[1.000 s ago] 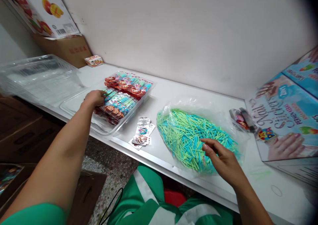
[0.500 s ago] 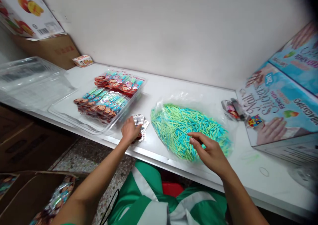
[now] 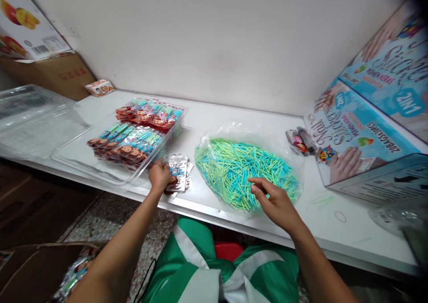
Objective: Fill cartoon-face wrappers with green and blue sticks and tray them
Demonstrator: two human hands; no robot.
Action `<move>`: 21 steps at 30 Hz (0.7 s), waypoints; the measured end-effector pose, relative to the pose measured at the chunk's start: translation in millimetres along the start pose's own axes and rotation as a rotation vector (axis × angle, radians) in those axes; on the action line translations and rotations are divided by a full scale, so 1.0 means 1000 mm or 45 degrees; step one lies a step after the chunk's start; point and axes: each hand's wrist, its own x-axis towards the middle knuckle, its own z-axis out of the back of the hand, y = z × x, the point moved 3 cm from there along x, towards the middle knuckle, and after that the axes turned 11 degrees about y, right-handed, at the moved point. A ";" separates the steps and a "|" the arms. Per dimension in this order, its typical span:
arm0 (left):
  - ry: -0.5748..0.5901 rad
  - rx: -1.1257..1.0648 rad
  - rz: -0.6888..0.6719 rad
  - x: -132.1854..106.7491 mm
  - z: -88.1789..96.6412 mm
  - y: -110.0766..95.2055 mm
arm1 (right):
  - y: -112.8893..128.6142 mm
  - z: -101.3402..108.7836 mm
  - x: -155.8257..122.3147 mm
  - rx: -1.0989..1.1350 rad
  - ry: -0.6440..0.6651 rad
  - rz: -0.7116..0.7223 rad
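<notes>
My left hand (image 3: 159,175) is closed at the left edge of a small stack of flat printed packets (image 3: 178,173), gripping the upper one; its fingertips are partly hidden. My right hand (image 3: 274,203) hovers over the near right side of a clear plastic bag (image 3: 234,130) full of thin green and blue sticks (image 3: 244,171). Its thumb and forefinger are apart, and I see nothing between them. Left of my left hand, a clear plastic tray (image 3: 147,171) holds two rows of filled character packets (image 3: 125,143).
A hinged clear lid (image 3: 36,116) lies at the left. Cardboard boxes (image 3: 60,73) and a small carton (image 3: 100,88) stand behind it. Blue printed boxes (image 3: 364,138) stand right, beside a dark item (image 3: 301,141), a rubber band (image 3: 340,216) and loose sticks (image 3: 323,200). An open carton (image 3: 36,267) sits below left.
My left hand has shifted from on top of the packet stack to its left edge, uncovering the upper packet's printed front. My right hand stays over the sticks. The view has shifted slightly.
</notes>
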 end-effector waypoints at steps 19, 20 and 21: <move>1.281 -1.419 0.066 -0.139 -0.067 -0.116 | -0.003 -0.071 0.007 0.688 0.428 -0.124; 1.272 -1.403 0.086 -0.140 -0.068 -0.115 | -0.006 -0.066 0.006 0.635 0.435 -0.149; 1.266 -1.382 0.101 -0.141 -0.070 -0.115 | -0.011 -0.059 0.007 0.537 0.414 -0.187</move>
